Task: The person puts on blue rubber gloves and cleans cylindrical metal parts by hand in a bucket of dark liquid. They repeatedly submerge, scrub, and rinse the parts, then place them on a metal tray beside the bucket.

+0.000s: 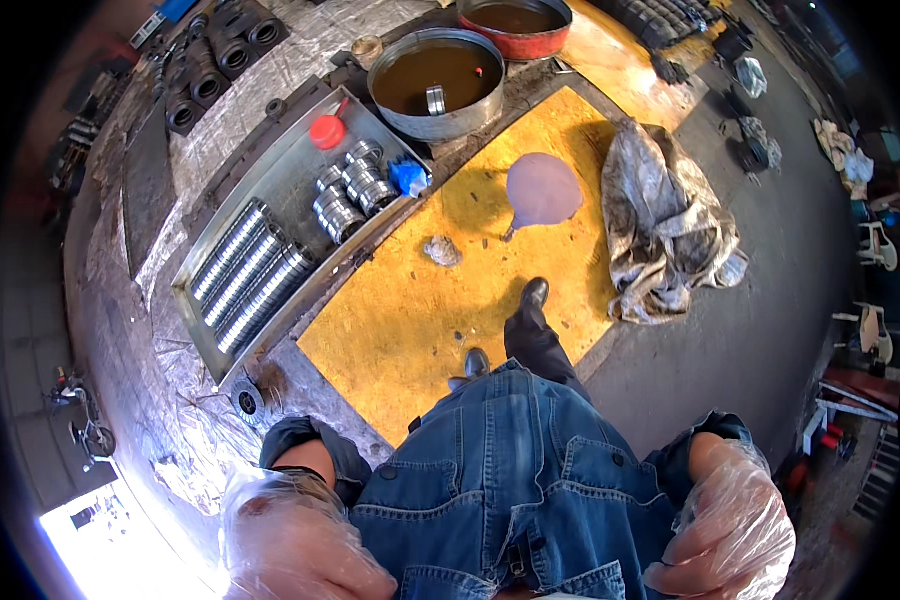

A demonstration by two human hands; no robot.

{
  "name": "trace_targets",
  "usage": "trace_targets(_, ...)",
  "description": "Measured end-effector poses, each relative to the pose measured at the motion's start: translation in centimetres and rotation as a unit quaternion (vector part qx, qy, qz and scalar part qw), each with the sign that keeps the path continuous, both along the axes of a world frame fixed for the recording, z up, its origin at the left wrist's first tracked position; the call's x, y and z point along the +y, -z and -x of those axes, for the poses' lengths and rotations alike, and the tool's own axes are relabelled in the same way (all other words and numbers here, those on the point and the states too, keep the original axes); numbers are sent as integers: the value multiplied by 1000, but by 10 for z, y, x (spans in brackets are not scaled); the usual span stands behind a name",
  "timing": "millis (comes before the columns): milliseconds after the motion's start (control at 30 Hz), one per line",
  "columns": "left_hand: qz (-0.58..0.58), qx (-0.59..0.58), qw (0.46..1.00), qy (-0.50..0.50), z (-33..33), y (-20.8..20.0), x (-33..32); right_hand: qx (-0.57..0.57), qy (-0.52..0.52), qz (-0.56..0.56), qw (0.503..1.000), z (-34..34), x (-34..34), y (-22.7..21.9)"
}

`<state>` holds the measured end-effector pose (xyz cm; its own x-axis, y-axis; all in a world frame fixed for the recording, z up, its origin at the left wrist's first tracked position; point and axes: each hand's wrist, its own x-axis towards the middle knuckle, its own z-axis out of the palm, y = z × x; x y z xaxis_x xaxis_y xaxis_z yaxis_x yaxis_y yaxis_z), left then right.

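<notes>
Both my hands wear thin clear plastic gloves and are raised near the front of my blue denim jacket [500,470]. My left hand [305,545] is at the lower left, its fingers bent in toward the jacket. On the other side, my right hand [725,530] has curled fingers close to a jacket pocket. The lower edge cuts off part of both hands, and whatever the fingers hold is hidden. Ahead on the left, a long metal tray [205,335] holds rows of shiny metal rings [253,280], stacked rings [352,190], a red plastic scoop [327,131] and a crumpled blue item [408,177].
A metal tub [440,125] of brown liquid with a ring [435,99] adjoins a red tub [530,46]. My feet are on a yellow board [390,330] bearing a rounded mauve shape [545,190] and crumpled rag [442,250]. A dirty tarp [665,235] lies right.
</notes>
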<state>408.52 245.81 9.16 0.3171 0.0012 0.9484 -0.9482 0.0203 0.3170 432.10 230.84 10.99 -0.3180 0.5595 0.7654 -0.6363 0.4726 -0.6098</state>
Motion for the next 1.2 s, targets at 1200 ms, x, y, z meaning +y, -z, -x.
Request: trace_targets(1200,273,322,900,106,-244,99,508,-245,120,309,911,-305,542,49)
